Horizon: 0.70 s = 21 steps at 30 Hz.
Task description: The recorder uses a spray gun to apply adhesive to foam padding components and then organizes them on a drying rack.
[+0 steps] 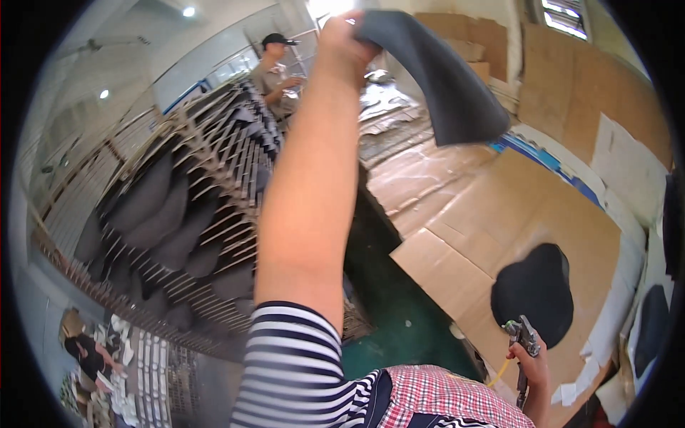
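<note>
Stretched far forward and up, my left hand [347, 41] is closed on the edge of a dark grey, flexible sheet piece [449, 82], which hangs bent to the right of it. At the lower right, my right hand [535, 367] is wrapped round a metal spray gun [526, 337] with a yellow hose [501, 372]. Just beyond the gun, a black rounded piece [531, 289] lies flat on a cardboard sheet [492, 207]. The spray gun's head overlaps the near edge of that piece in the view; whether they touch I cannot tell.
To the left stands a large rack [228, 185] of thin rods, with several dark pieces [153, 207] on it. A person in a black cap [275, 75] is behind it, another person [89, 357] at lower left. Cardboard [592, 93] lines the right wall. Green floor [392, 328] separates rack and table.
</note>
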Each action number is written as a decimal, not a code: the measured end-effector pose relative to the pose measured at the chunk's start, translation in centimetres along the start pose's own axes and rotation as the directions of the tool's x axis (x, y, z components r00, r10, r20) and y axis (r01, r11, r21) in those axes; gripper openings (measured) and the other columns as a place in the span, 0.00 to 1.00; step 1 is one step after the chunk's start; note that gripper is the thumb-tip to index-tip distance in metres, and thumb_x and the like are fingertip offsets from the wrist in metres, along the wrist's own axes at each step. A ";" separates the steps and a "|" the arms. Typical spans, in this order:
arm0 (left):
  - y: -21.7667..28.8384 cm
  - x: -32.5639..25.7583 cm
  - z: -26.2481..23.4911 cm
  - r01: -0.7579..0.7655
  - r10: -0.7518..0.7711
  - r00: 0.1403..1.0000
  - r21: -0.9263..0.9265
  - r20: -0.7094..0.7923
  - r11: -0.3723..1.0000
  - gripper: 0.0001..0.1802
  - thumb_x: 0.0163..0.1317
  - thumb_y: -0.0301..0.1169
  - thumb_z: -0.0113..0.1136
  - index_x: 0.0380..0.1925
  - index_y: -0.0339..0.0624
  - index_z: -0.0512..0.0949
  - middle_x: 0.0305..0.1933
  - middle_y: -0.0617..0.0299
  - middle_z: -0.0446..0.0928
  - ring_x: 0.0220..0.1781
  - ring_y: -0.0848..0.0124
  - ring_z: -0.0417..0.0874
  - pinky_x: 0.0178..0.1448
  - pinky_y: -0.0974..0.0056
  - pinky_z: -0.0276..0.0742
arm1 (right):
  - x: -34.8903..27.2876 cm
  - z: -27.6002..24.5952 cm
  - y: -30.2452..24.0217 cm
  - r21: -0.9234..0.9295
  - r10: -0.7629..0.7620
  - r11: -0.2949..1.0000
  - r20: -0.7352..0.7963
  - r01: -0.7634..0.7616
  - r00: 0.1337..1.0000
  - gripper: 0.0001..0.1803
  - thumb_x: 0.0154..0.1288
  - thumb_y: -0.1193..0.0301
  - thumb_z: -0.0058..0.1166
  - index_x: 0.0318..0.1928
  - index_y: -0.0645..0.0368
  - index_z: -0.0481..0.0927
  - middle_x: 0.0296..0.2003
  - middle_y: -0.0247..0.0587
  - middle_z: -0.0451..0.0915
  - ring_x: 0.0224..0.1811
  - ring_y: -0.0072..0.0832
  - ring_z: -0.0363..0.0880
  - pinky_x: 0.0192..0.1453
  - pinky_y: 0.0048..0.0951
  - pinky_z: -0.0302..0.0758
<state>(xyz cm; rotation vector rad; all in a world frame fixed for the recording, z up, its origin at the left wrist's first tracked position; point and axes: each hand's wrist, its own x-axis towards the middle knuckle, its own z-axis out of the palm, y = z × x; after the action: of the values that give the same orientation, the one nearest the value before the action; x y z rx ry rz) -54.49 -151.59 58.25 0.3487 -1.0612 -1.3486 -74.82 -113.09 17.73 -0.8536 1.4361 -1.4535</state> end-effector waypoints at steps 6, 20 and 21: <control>28.2 6.1 -14.0 -0.342 0.395 0.888 0.236 -0.236 0.910 0.17 0.65 0.25 0.40 0.47 0.21 0.68 0.48 0.38 0.74 0.50 0.47 0.78 0.57 0.45 0.77 | 2.3 9.1 -2.8 0.003 -0.036 0.999 0.148 0.036 0.988 0.19 0.59 0.78 0.56 0.52 0.66 0.72 0.31 0.36 0.76 0.29 0.22 0.77 0.36 0.25 0.79; 49.8 -6.1 -41.3 0.253 0.357 0.727 0.712 -0.587 0.655 0.16 0.51 0.26 0.59 0.41 0.31 0.74 0.44 0.45 0.78 0.39 0.56 0.82 0.37 0.48 0.81 | 4.6 21.8 -4.0 -0.165 0.108 0.986 0.432 -0.039 0.896 0.23 0.57 0.77 0.60 0.55 0.62 0.73 0.32 0.34 0.77 0.30 0.21 0.77 0.37 0.24 0.75; 50.3 -5.9 -40.3 0.436 0.561 0.665 0.866 -0.493 0.244 0.17 0.50 0.27 0.59 0.41 0.33 0.75 0.43 0.46 0.78 0.40 0.56 0.82 0.39 0.50 0.80 | 4.3 21.7 -3.9 -0.163 0.100 0.986 0.428 -0.032 0.898 0.23 0.57 0.77 0.61 0.55 0.62 0.73 0.32 0.34 0.77 0.31 0.21 0.77 0.38 0.24 0.75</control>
<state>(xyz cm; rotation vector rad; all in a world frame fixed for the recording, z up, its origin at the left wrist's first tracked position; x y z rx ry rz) 8.55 -147.76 72.41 1.6888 -1.0006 -0.0530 -56.81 -125.47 23.01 -1.1331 1.2278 -1.0242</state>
